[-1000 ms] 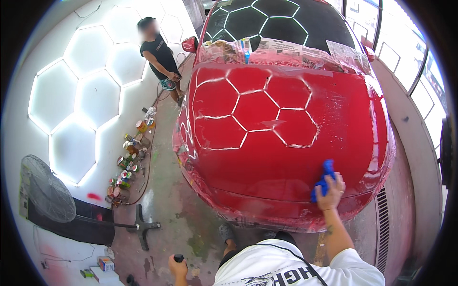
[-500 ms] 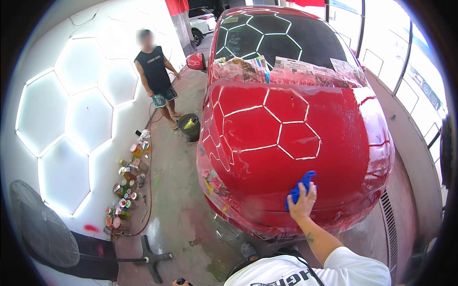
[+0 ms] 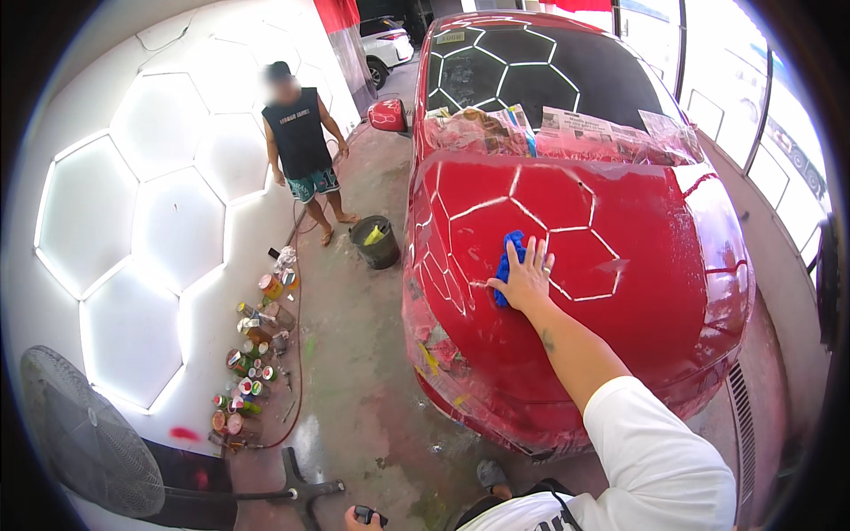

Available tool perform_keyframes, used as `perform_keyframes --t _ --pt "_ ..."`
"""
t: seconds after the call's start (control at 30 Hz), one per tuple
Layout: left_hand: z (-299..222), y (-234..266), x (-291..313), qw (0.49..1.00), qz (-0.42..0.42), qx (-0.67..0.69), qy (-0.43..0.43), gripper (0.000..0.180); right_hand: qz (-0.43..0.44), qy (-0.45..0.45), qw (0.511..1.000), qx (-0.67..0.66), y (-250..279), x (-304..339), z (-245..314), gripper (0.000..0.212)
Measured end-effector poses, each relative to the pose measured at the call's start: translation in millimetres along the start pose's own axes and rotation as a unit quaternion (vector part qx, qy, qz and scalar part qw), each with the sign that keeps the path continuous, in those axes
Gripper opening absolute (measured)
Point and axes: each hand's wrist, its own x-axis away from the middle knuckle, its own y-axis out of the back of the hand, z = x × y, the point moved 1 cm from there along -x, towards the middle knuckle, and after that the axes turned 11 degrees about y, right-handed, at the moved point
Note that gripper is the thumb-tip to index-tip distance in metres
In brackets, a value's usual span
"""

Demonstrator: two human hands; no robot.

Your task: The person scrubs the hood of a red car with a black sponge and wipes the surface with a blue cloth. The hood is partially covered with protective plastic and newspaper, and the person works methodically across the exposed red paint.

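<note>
My right hand (image 3: 529, 281) lies over a blue cloth (image 3: 506, 265) and presses it to the red car hood (image 3: 567, 345), fingers spread across it. Part of the cloth is hidden beneath my palm. The hood is glossy and mirrors white hexagon-shaped lights. At the bottom edge, my left hand (image 3: 361, 522) is closed around a small black object (image 3: 368, 514), mostly cut off by the picture's rim, so its kind does not show. Newspaper and plastic sheeting (image 3: 584, 133) cover the base of the windshield, and masking plastic (image 3: 434, 350) hangs over the car's front left side.
A person (image 3: 301, 142) in a dark sleeveless shirt stands left of the car, near a black bucket (image 3: 375, 244). Several paint cans (image 3: 252, 363) line the wall beside a red hose (image 3: 299, 354). A stand fan (image 3: 88, 434) is at lower left; a floor grate (image 3: 742, 416) runs at right.
My right hand has slid the blue cloth from the hood's front edge up and left toward its middle. The view has shifted, and more of my left hand and its black object shows.
</note>
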Motion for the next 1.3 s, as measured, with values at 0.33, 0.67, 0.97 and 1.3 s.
perform_keyframes --t 0.33,0.67,0.97,1.3 --pt "-243 -43 -12 0.929 0.285 0.207 -0.115 0.073 0.263 0.005 0.774 -0.577 63 234 86 0.067" --pt "-425 -80 138 0.675 0.653 0.160 -0.303 0.077 0.272 -0.234 0.420 -0.833 132 328 -28 0.068" --pt "-357 -144 242 0.805 0.553 -0.002 -0.216 0.067 0.163 -0.261 0.669 -0.676 176 439 -80 0.046" --pt "-276 -180 371 0.860 0.269 -0.035 -0.432 0.034 0.110 -0.235 0.743 -0.617 225 531 -153 0.061"
